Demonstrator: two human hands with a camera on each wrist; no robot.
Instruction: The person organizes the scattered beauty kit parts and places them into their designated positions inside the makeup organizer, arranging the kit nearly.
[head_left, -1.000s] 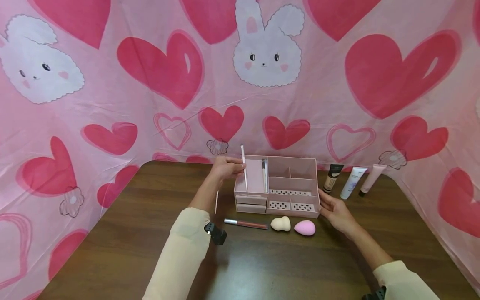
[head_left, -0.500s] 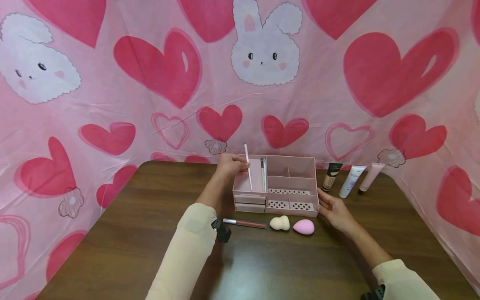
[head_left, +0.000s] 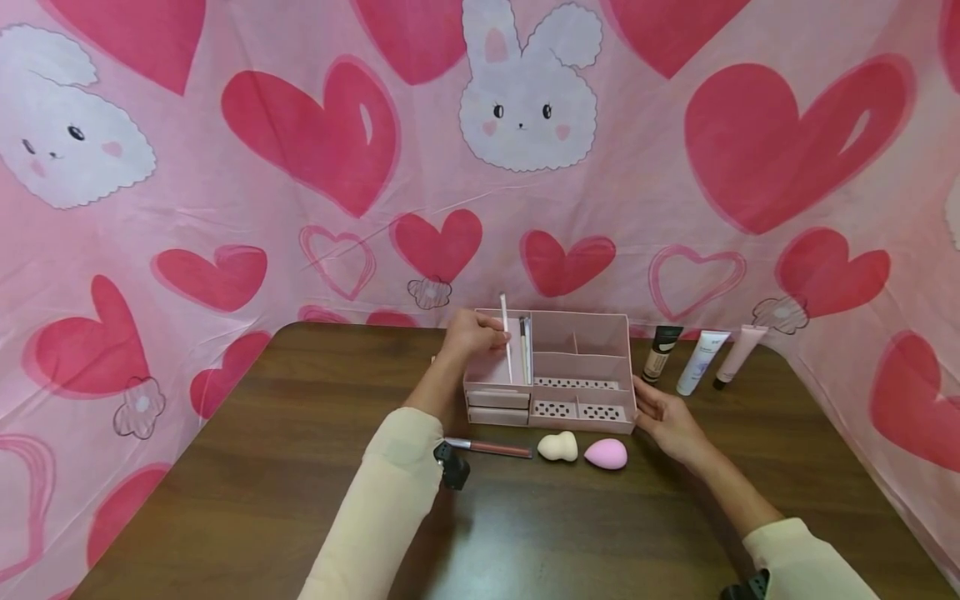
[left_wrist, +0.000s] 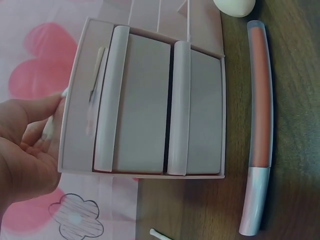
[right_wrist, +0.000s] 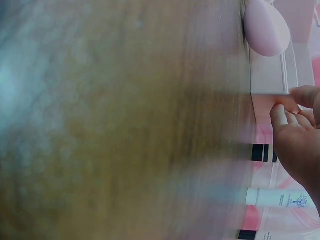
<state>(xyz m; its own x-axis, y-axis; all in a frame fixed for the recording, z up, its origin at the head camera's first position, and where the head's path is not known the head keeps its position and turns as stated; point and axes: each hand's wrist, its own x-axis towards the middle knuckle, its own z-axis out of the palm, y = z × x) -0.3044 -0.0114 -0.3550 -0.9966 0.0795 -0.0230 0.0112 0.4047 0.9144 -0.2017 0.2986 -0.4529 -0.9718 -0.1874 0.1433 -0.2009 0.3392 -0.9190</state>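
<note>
My left hand [head_left: 471, 333] pinches a slim white makeup brush [head_left: 506, 333] near its middle, almost upright over the left compartment of a pink makeup organizer [head_left: 581, 332]. Beside it, other makeup brushes [head_left: 525, 350] stand against that compartment's right wall. Two closed drawers [left_wrist: 142, 105] fill the organizer's lower left. At the organizer's right side, my right hand [head_left: 671, 425] holds the front corner, its thumb at the edge and its fingers on the side wall, as the right wrist view shows.
A lip gloss tube [head_left: 491, 448], a cream sponge [head_left: 558, 447] and a pink sponge [head_left: 606, 454] lie before the organizer. Black [head_left: 662, 354], white [head_left: 702, 362] and pink [head_left: 739, 357] tubes stand to its right. Another white stick [left_wrist: 160, 234] shows partly at the left. A pink heart-print cloth hangs behind.
My left hand has moved right with the white brush, bringing it closer to the brushes in the left compartment. My right hand stays on the organizer's right side.
</note>
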